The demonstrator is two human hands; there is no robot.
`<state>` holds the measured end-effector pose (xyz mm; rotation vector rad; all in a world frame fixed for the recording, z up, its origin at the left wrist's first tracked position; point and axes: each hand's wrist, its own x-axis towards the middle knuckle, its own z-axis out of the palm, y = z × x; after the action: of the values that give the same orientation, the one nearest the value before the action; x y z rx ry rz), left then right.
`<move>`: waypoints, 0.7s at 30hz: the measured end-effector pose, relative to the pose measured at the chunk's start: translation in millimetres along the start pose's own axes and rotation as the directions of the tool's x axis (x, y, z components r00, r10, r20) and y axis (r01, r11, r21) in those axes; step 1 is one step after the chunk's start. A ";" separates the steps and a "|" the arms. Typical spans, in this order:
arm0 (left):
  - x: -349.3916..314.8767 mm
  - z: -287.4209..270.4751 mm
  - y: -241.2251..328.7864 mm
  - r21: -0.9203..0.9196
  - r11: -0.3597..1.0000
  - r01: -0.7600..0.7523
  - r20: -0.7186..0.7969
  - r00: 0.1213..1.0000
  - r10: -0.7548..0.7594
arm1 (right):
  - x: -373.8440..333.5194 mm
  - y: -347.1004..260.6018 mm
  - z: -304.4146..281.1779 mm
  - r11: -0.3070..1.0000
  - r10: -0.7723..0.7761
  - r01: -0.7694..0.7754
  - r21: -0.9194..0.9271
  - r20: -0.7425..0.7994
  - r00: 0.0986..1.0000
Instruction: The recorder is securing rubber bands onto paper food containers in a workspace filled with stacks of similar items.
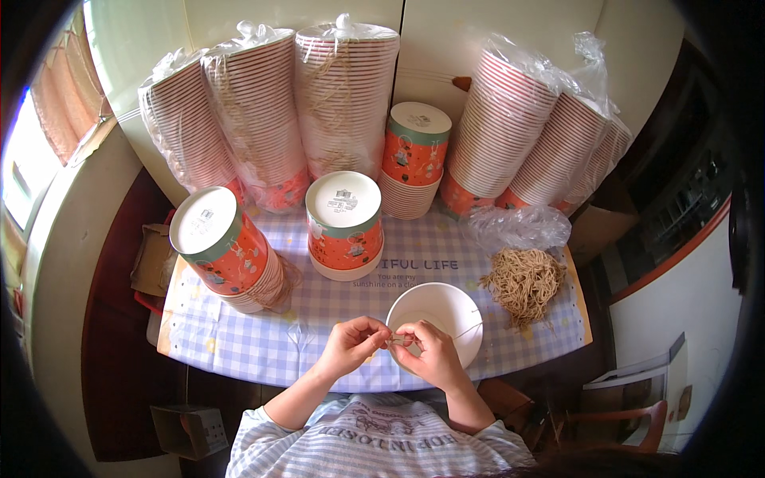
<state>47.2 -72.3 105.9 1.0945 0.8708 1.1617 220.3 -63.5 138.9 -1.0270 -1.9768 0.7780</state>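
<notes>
My left hand (355, 344) and my right hand (426, 346) meet over the near left rim of a white-lined paper bucket (454, 307), at the table's front. Both are closed, fingertips pinched together on a thin cord. Its pale line runs from beside my right hand across the bucket's opening to the right wall. The knot or end between my fingertips is too small to make out. To the right of the bucket lies a tangled heap of tan cords (524, 285).
Orange and green buckets stand upside down in stacks at left (227, 259), middle (345, 239) and back (416, 155). Tall plastic-wrapped bucket stacks (343, 103) line the wall. A crumpled clear bag (518, 229) lies behind the cords. A checkered cloth (263, 342) covers the table.
</notes>
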 end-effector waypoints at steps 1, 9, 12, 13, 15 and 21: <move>0.8 -2.2 -3.5 0.065 0.998 -0.025 0.002 1.000 0.025 | -0.5 0.8 0.7 1.000 0.000 0.000 0.008 -0.008 1.000; 4.2 4.7 24.0 0.423 0.870 -0.252 0.078 0.967 0.242 | 0.8 -4.6 -5.3 0.998 0.004 -0.002 0.067 -0.025 1.000; 5.8 5.8 25.8 0.446 0.847 -0.290 0.096 0.956 0.277 | 2.4 -5.3 -7.5 0.998 0.002 -0.002 0.062 -0.008 1.000; 6.3 6.1 25.7 0.451 0.844 -0.291 0.111 0.956 0.270 | 2.9 -4.6 -7.7 0.998 0.016 -0.015 0.064 -0.011 1.000; 7.5 7.6 24.4 0.455 0.842 -0.292 0.127 0.956 0.263 | 2.7 -3.1 -8.2 0.997 0.030 -0.029 0.066 -0.015 0.999; 6.5 7.2 15.1 0.298 0.939 -0.169 0.007 0.984 0.175 | -0.8 4.0 -9.1 0.988 0.050 -0.041 0.147 -0.060 0.997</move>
<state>51.5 -66.8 122.5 1.4311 1.0036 1.2122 229.8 -60.6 140.3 -1.0007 -1.8195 0.8902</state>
